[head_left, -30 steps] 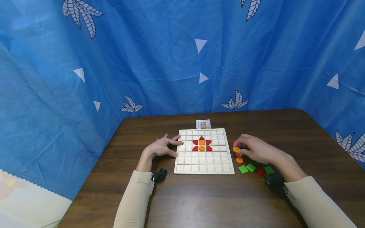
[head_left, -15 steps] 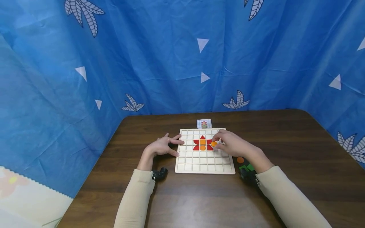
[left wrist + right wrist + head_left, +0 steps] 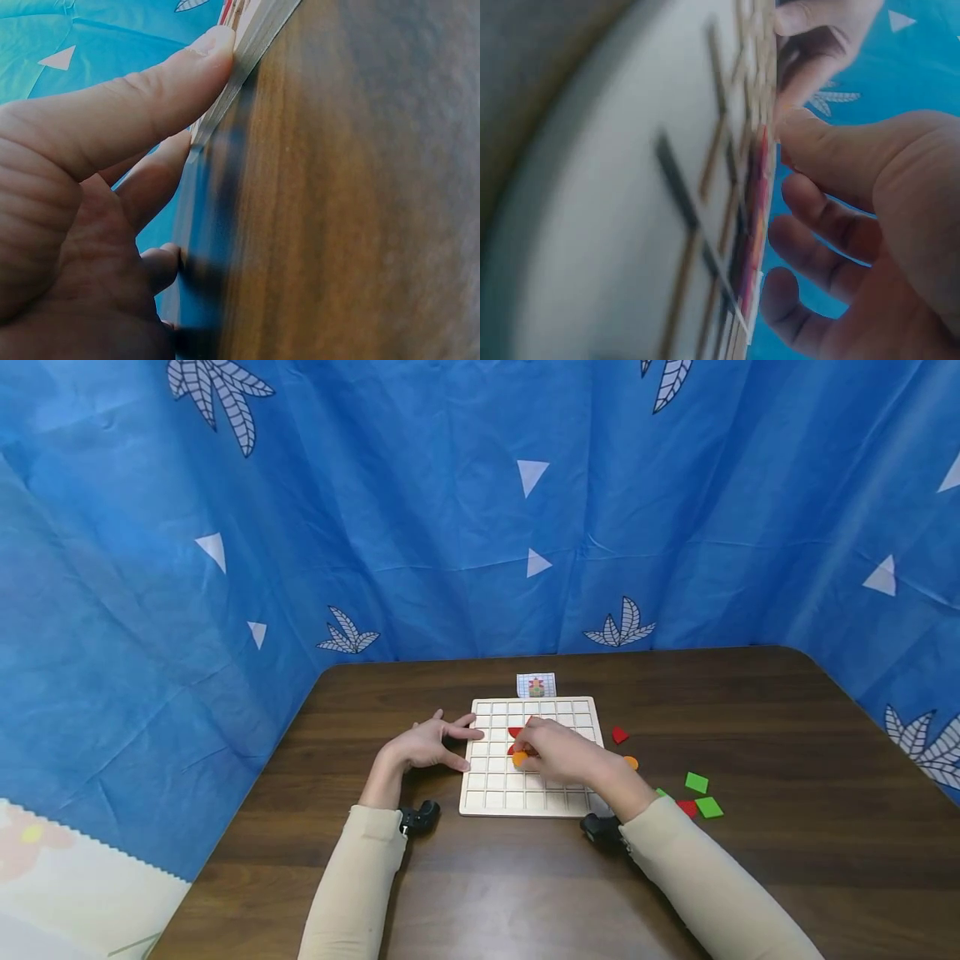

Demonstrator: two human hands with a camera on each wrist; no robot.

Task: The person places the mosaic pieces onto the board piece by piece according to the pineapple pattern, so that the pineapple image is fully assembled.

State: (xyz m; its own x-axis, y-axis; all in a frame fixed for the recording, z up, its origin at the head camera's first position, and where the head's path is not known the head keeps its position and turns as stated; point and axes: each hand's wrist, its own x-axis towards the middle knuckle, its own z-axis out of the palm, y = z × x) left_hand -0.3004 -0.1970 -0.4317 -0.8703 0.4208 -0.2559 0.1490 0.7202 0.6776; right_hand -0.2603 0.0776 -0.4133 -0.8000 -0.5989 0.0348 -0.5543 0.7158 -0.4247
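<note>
A pale gridded board (image 3: 495, 799) lies on the dark wooden table. My left hand (image 3: 429, 747) steadies its left edge, thumb and fingers spread; in the left wrist view the thumb tip rests on the rim of the board (image 3: 255, 64). My right hand (image 3: 562, 753) reaches over the board's middle and pinches a round orange tile (image 3: 520, 761) between thumb and fingers. Red tiles (image 3: 513, 732) on the grid show at the fingertips, while the rest of the pattern is hidden under that hand. The right wrist view shows my right hand (image 3: 870, 202) close above the grid.
A small printed card (image 3: 536, 686) lies behind the board. On the table to the right are a red tile (image 3: 619, 735), an orange disc (image 3: 632, 762), green squares (image 3: 708, 807) and another red piece (image 3: 687, 808). A blue curtain (image 3: 465, 510) hangs behind the table.
My right hand has carried the orange disc from the loose tiles at right, leftward over the board to its middle. The left hand keeps its place on the edge.
</note>
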